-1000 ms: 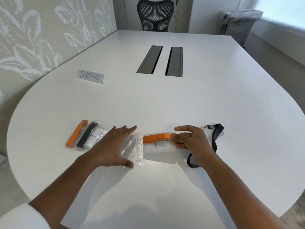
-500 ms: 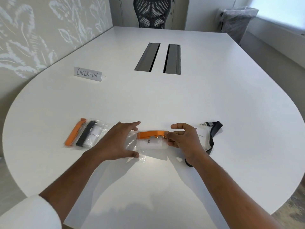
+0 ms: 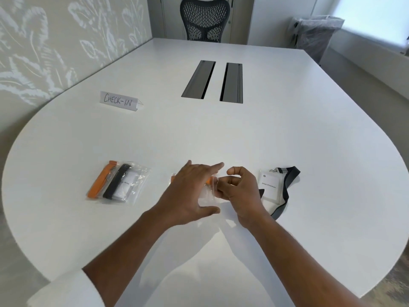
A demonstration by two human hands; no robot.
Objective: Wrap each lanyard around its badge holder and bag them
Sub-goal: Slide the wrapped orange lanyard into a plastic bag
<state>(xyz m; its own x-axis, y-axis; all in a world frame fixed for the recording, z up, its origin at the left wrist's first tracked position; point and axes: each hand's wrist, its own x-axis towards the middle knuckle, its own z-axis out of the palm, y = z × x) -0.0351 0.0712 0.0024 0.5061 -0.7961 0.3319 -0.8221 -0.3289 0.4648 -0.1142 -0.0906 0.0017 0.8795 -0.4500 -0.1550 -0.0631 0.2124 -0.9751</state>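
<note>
My left hand (image 3: 190,191) lies flat with fingers spread over a clear plastic bag (image 3: 208,196) that holds an orange-wrapped badge, mostly hidden under the hand. My right hand (image 3: 239,191) pinches the bag's right edge with curled fingers. Left of them lies a filled clear bag (image 3: 119,182) holding an orange and a black wrapped badge. Right of my right hand lies a loose badge holder (image 3: 271,187) with its black lanyard (image 3: 287,187) unwrapped, trailing toward me.
The white table (image 3: 221,134) has two grey cable slots (image 3: 212,82) in its middle. A folded "CHECK-IN" sign (image 3: 119,100) stands at the left. A mesh office chair (image 3: 204,18) sits at the far end, a lined bin (image 3: 314,34) at the far right.
The orange badge has slid left into the bag. My left hand moved right over it and my right hand now pinches the bag's edge instead of the badge.
</note>
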